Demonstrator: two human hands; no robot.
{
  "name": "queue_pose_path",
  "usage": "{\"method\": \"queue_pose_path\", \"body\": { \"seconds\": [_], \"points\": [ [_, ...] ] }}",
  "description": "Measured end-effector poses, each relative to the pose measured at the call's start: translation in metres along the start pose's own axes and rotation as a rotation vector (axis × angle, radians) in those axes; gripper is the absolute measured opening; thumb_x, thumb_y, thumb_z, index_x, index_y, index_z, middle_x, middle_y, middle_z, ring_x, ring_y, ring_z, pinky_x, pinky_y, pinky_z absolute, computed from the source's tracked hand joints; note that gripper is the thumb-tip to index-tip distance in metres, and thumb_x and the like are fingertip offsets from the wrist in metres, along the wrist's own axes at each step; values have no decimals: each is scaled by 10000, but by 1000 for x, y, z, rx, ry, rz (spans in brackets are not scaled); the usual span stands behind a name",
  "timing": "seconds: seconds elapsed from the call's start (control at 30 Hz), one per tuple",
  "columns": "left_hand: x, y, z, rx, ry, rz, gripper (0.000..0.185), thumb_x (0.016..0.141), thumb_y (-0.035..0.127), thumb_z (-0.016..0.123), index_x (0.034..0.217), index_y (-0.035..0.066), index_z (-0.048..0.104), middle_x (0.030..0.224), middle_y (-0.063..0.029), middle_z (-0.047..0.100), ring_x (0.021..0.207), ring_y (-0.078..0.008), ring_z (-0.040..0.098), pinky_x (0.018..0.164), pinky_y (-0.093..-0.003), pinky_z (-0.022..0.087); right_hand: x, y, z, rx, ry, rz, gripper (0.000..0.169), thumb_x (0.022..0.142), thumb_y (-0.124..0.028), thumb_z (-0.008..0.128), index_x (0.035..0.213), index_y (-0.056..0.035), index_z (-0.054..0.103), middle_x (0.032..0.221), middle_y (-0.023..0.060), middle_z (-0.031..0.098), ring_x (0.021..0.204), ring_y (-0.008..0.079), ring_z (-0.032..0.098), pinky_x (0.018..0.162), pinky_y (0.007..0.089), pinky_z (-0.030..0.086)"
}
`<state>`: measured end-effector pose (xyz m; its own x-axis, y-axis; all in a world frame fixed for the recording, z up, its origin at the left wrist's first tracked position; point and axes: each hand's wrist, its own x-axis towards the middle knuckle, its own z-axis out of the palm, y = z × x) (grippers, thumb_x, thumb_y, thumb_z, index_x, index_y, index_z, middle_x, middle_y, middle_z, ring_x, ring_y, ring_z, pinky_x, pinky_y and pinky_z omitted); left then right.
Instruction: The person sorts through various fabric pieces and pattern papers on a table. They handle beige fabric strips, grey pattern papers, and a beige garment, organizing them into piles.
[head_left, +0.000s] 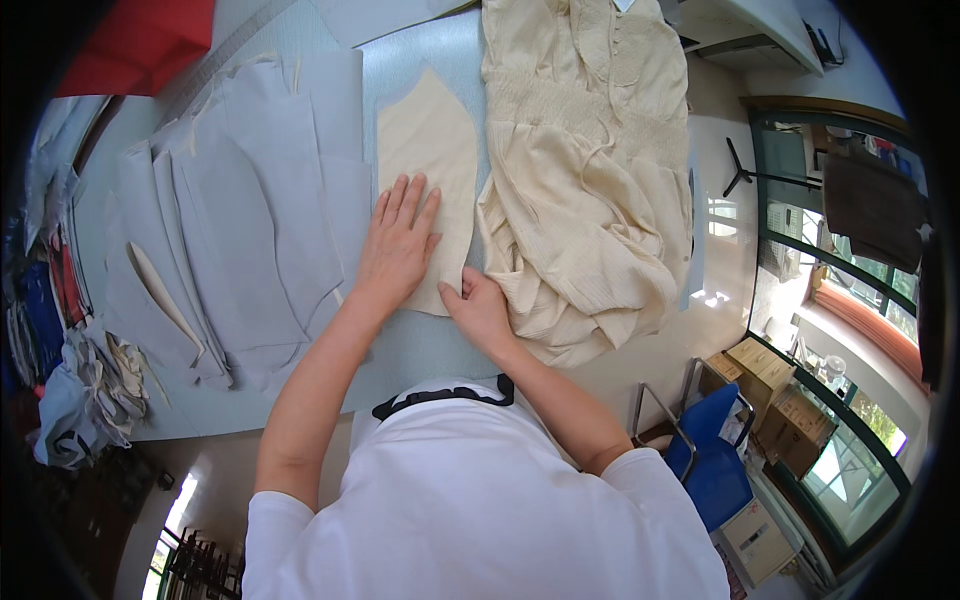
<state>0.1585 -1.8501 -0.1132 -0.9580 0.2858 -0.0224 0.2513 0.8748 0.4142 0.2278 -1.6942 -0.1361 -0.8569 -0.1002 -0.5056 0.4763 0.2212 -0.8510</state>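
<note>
A cream cut fabric piece (427, 135) lies flat on the pale blue table, its pointed end away from me. My left hand (397, 244) rests palm down on its lower half, fingers slightly spread. At the piece's lower right edge, my right hand (480, 307) pinches the cloth, thumb on top and fingers curled at the edge. Just right of that hand lies a cream crinkled dress (585, 202) with a gathered waist and a drawstring. Several grey-blue garment pieces (247, 195) are layered to the left of my left hand.
Fabric scraps (97, 390) hang in a bunch at the table's left corner. A red bag or cloth (150, 49) lies at the far left. Right of the table are a blue chair (709, 457), cardboard boxes (795, 424) and green-framed windows (832, 262).
</note>
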Motion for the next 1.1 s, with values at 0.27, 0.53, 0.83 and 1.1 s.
{"method": "queue_pose_path", "body": {
  "seconds": [0.27,0.53,0.83,1.1],
  "points": [
    [17,9,13,-20,96,-35,545,901,188,592,1397,37,424,1500,-166,329,1399,-362,278,1143,-468,240,-7,-5,-9,145,-56,192,222,949,-178,533,967,41,569,750,133,656,606,171,647,550,312,523],
    [-47,14,-14,-43,118,-98,410,886,79,553,1273,-49,513,1422,-204,418,1355,-376,352,1131,-483,275,-9,-2,-15,156,-49,191,226,970,-197,535,979,27,560,760,122,655,569,129,629,505,245,510],
    [-133,25,-1,-44,88,-67,460,839,65,605,1276,-40,511,1396,-193,455,1339,-363,384,1121,-466,304,-7,-1,-14,108,-51,179,248,959,-215,546,930,28,584,748,102,662,557,149,637,492,263,521],
    [-185,-14,-32,-85,380,-294,338,805,12,583,1138,-47,578,1295,-203,525,1232,-372,479,1044,-454,385,-63,-10,11,-101,-351,269,274,915,-240,604,832,15,662,705,89,665,583,132,643,516,260,521]
  ]
}}
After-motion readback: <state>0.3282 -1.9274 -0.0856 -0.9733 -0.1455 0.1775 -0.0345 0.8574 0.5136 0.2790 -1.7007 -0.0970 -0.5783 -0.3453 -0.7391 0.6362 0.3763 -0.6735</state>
